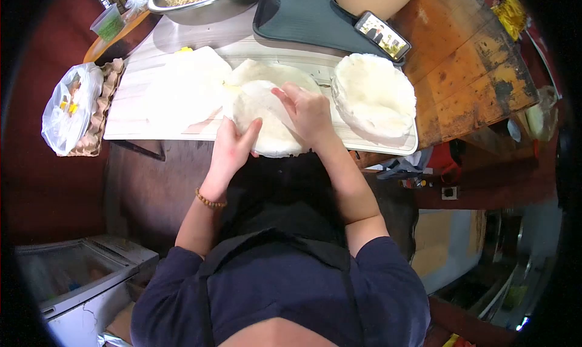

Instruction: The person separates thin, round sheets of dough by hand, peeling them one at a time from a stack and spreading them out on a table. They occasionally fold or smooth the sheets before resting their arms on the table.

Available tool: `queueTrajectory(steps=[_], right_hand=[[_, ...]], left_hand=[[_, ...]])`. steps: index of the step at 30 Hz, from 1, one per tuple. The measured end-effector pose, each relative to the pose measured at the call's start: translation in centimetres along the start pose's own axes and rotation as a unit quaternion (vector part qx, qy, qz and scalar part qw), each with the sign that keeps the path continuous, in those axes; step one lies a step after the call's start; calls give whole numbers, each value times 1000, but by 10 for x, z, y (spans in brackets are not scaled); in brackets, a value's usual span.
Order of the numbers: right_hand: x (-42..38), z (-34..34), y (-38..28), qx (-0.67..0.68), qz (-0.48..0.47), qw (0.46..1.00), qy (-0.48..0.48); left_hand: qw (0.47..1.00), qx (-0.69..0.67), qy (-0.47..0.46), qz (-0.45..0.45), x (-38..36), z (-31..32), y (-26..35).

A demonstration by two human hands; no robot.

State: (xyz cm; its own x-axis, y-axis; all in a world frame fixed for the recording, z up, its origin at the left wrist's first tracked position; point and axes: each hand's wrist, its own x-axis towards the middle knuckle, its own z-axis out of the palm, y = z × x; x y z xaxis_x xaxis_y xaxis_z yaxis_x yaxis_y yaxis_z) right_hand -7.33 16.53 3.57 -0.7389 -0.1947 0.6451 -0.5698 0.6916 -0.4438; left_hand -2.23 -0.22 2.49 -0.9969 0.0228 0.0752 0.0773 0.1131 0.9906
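Note:
A stack of thin, round white wrappers (267,113) lies at the front edge of the table, its near side reaching over the edge. My left hand (233,146) grips the wrappers at their left near edge, thumb on top and fingers underneath. Over the right part of the same stack, my right hand (306,112) is closed with thumb and fingertips pinched at a wrapper's upper edge. Behind it, another pale sheet (276,73) lies flat. A thicker round pile of wrappers (374,95) rests to the right. On the left is a bright white, overexposed sheet (188,89).
Behind the wrappers sit a dark tray (303,20), a phone (383,36) showing a picture and a metal bowl (203,10) of pale shredded food. Left of the table, a plastic bag (73,107) rests on egg cartons (108,98). A tan container (370,0) stands at the back.

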Motion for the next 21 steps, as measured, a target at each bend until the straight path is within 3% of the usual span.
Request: queueTrajectory(steps=[4, 6, 9, 21], right_hand=[[5, 0, 2, -1, 15, 1000, -11], [8, 2, 8, -17, 13, 1000, -11], [12, 2, 16, -28, 18, 999, -10], [26, -13, 28, -13, 85, 996, 16]], left_hand=[[1000, 9, -2, -4, 0, -7, -1], [996, 80, -7, -40, -1, -11, 3], [999, 30, -10, -33, -1, -14, -6], [996, 63, -22, -62, -9, -33, 1]])
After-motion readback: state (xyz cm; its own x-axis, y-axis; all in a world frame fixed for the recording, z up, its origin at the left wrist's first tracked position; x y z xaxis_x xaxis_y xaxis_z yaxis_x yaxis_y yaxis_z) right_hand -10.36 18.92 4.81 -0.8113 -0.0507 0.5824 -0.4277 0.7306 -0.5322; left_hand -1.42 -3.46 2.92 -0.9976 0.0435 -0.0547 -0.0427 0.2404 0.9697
